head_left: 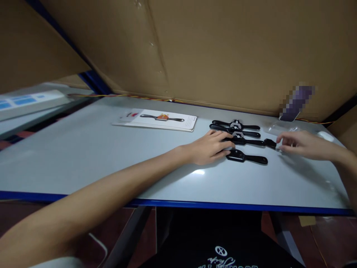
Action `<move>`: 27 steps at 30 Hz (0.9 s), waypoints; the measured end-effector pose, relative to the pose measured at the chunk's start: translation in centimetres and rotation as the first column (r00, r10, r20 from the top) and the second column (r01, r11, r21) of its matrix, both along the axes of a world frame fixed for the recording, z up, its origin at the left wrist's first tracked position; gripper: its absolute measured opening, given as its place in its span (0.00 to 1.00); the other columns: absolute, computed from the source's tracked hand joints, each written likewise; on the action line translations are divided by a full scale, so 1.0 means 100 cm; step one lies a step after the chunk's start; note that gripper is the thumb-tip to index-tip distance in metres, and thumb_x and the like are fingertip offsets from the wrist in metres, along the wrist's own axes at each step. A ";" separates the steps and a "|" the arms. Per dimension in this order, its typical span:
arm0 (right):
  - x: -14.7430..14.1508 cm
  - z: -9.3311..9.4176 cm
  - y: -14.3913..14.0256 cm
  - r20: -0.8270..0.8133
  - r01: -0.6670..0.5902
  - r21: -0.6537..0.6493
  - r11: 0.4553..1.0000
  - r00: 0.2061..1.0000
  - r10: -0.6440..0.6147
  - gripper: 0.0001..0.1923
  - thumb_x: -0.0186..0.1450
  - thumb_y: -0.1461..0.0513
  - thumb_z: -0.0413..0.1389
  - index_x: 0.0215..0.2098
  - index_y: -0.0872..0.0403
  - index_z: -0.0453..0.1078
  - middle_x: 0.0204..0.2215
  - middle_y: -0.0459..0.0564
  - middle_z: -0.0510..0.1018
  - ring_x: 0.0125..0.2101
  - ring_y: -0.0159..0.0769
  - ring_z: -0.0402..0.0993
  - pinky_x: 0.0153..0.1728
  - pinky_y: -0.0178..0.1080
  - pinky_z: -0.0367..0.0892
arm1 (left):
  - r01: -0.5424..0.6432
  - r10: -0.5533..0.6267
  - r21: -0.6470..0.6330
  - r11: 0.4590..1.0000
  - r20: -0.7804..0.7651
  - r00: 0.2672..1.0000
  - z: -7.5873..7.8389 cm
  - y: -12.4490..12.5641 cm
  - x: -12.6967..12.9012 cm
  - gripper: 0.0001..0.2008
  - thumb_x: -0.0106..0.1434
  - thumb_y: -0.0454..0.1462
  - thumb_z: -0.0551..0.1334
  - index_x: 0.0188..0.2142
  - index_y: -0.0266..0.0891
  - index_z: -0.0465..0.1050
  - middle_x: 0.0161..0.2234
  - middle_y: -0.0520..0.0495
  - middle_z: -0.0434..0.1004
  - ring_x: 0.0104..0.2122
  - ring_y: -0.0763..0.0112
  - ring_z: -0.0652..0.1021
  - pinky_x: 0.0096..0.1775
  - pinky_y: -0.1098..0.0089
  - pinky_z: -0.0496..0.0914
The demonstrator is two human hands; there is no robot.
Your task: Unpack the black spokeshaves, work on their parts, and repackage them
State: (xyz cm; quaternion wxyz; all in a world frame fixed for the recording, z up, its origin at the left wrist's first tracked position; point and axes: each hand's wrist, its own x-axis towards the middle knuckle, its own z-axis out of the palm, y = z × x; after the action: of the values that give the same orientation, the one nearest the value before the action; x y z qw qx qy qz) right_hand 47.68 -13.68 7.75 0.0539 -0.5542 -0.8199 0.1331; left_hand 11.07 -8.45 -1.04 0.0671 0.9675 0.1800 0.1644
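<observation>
Several black spokeshaves lie one behind another on the grey tabletop. My left hand (213, 148) rests palm down over the left ends of the two nearer ones, fingers stretched and slightly spread. The nearest spokeshave (252, 158) and the one behind it (252, 142) show mainly their right handles. Two farther spokeshaves (249, 127) carry silvery plates at their middles. A stack of small black parts (270, 143) sits by a handle's right tip. Right beside it, my right hand (295, 143) has its thumb and fingers bent together; whatever small piece lies between the fingertips is unclear.
Flat printed cards (167, 121) picturing a spokeshave lie back left, in a stack. Clear plastic (284, 127), a blurred purple item (297, 102) and a white rounded object (325, 136) are at back right. Cardboard panels (223, 56) wall the rear. Blue trim (181, 203) edges the table.
</observation>
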 end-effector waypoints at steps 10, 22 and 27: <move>-0.078 -0.018 0.017 -0.078 -0.069 0.336 0.939 0.992 0.100 0.10 0.68 0.55 0.54 0.33 0.50 0.73 0.22 0.44 0.74 0.23 0.36 0.68 0.30 0.40 0.61 | 0.023 -0.024 -0.019 1.000 -0.009 1.000 0.005 0.001 -0.002 0.21 0.78 0.37 0.48 0.61 0.40 0.74 0.57 0.35 0.75 0.53 0.51 0.76 0.55 0.51 0.69; -0.090 -0.051 0.001 -0.088 -0.207 0.247 0.947 0.968 0.235 0.10 0.74 0.54 0.51 0.39 0.51 0.68 0.39 0.56 0.80 0.41 0.48 0.75 0.44 0.49 0.66 | 0.028 -0.028 -0.010 1.000 -0.023 0.999 0.010 0.002 -0.007 0.12 0.74 0.38 0.52 0.45 0.37 0.73 0.61 0.30 0.66 0.54 0.51 0.74 0.55 0.48 0.71; -0.091 -0.059 0.000 -0.092 -0.207 0.213 0.955 0.969 0.231 0.14 0.75 0.50 0.51 0.43 0.51 0.69 0.43 0.56 0.81 0.46 0.52 0.75 0.50 0.54 0.66 | 0.019 -0.019 0.004 1.000 -0.059 0.998 0.013 0.001 -0.006 0.14 0.73 0.41 0.51 0.38 0.38 0.72 0.57 0.33 0.71 0.48 0.53 0.75 0.53 0.51 0.71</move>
State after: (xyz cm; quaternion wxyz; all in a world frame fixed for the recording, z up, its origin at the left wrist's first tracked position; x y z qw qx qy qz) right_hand 38.62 -13.68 1.81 0.1423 -0.4427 -0.8811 0.0862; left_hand 10.49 -8.30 0.22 0.0612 0.9737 0.1723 0.1357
